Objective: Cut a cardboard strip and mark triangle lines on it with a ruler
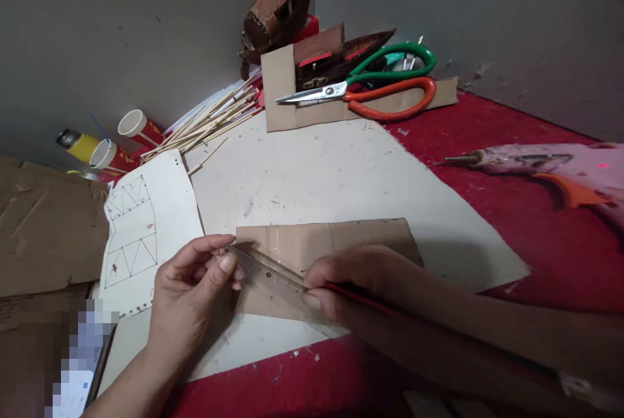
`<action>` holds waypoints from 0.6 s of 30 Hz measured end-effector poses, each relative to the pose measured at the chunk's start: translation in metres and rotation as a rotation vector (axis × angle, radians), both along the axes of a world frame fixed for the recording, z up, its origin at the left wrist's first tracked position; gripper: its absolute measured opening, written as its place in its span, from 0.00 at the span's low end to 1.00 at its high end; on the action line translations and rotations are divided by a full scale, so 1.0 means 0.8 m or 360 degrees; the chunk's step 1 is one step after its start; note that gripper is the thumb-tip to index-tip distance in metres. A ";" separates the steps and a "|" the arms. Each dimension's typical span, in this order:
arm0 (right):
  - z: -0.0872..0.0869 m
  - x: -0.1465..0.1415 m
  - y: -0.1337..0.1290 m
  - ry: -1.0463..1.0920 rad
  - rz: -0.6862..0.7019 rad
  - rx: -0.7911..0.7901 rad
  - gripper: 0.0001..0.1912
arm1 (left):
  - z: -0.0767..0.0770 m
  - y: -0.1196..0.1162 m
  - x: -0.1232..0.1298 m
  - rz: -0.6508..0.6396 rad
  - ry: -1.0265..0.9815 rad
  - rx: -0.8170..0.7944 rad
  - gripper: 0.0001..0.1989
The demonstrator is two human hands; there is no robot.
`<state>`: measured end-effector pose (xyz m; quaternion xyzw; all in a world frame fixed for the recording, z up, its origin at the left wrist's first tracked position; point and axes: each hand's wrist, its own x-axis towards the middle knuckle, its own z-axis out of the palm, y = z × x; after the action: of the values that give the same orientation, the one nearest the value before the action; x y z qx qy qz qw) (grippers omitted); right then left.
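My left hand [195, 281] pinches the left corner of a clear plastic ruler or set square [268, 274] between thumb and fingers. The fingers of my right hand [351, 281] are closed at the other end of it, where a thin stick [275, 264] and a long dark red strip [361, 296] meet. Exactly which of these the right fingers grip is hard to tell. Beneath both hands lies a flat piece of brown cardboard [370, 234] on a large pale sheet [292, 171].
Scissors [336, 90] rest on an L-shaped cardboard piece [279, 112] at the back. Several wooden sticks [214, 120], two paper cups [132, 124] and a paper with truss drawings [170, 210] are at left. A pink glue gun [521, 161] is at right, brown models [283, 5] behind.
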<state>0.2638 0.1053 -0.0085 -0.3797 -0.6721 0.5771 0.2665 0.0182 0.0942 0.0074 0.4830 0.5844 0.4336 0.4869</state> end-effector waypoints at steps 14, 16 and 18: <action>-0.003 -0.001 0.001 0.0102 0.0031 0.0093 0.16 | 0.007 0.009 0.008 -0.0109 -0.0293 -0.0075 0.05; 0.000 0.000 0.002 0.0056 0.0063 0.0077 0.15 | 0.007 0.009 0.008 -0.0119 -0.0292 -0.0079 0.05; 0.000 0.000 0.001 -0.0003 0.0064 0.0149 0.15 | 0.006 0.009 0.007 -0.0116 -0.0285 -0.0096 0.05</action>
<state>0.2640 0.1059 -0.0088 -0.3538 -0.7061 0.5499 0.2718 0.0235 0.1012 0.0124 0.4483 0.5335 0.4392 0.5670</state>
